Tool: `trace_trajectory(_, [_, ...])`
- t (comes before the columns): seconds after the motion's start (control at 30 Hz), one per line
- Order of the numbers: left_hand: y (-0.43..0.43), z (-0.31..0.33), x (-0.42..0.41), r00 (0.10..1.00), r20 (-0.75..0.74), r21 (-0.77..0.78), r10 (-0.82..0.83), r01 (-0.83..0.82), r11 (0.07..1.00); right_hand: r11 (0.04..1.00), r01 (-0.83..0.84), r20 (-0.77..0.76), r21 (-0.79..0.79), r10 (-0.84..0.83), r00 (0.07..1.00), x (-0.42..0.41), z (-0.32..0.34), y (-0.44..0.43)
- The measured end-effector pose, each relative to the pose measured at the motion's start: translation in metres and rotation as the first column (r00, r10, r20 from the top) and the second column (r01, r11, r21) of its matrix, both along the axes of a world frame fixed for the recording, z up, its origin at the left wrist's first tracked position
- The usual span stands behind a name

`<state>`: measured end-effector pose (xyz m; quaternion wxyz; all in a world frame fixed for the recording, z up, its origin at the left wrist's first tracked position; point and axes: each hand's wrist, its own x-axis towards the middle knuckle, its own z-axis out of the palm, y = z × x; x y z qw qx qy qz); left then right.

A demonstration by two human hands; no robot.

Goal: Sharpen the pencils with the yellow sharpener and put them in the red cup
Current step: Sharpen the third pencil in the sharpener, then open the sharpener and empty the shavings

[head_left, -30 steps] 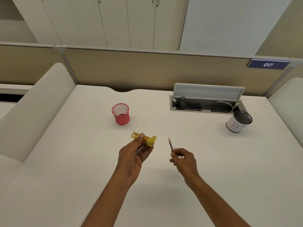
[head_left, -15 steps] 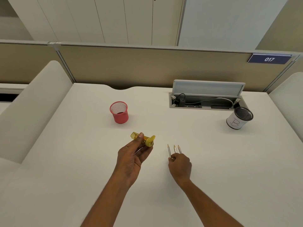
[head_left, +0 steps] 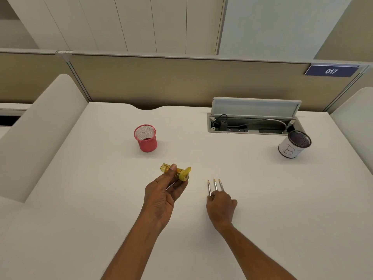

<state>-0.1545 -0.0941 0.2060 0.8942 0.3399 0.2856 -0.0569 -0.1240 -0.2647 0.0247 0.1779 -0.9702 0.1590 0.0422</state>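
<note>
My left hand (head_left: pixel 161 197) holds the yellow sharpener (head_left: pixel 182 173) sideways above the white desk, thumb on top, its round yellow end pointing right. Three grey pencils (head_left: pixel 215 184) lie fanned on the desk, sharpened tips pointing away from me. My right hand (head_left: pixel 221 207) is curled over their back ends, which are hidden under the fingers. The red mesh cup (head_left: pixel 146 142) stands upright beyond and left of the sharpener, with no pencils visible in it.
A white-wrapped black mesh cup marked "B" (head_left: pixel 290 149) stands at the far right. An open cable hatch (head_left: pixel 252 126) with raised lid lies behind it. Beige partitions edge the desk (head_left: pixel 80 199) at the back and sides.
My right hand, which held a pencil raised a second ago, has come down to the desk, and three pencils now lie fanned in front of it. The left hand stays put with the sharpener.
</note>
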Motion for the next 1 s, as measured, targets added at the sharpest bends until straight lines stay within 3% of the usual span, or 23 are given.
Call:
trace_trajectory(0.4, [0.001,-0.002,-0.001,0.999,-0.018,-0.002,0.027,-0.027,1.000,0.996,-0.053,0.043,0.067,0.050,0.998,0.002,-0.014,-0.003])
trace_trajectory(0.53, [0.000,0.000,-0.001,0.999,-0.020,-0.005,0.036,-0.036,0.999,0.976,-0.017,0.095,0.216,-0.004,0.996,-0.001,-0.006,-0.003])
trace_trajectory(0.67, [-0.002,0.005,0.000,0.999,-0.022,-0.017,0.047,-0.047,0.999,0.917,-0.014,0.209,0.398,-0.076,0.975,0.001,0.026,-0.003])
trace_trajectory(0.87, [-0.004,0.013,0.001,0.998,-0.005,-0.048,0.056,-0.056,0.997,0.777,-0.212,0.406,0.592,-0.061,0.912,0.009,0.119,-0.002])
trace_trajectory(1.0, [-0.008,0.020,0.003,0.998,0.006,-0.059,0.056,-0.055,0.997,0.671,-0.383,0.500,0.635,0.020,0.866,0.011,0.188,-0.005])
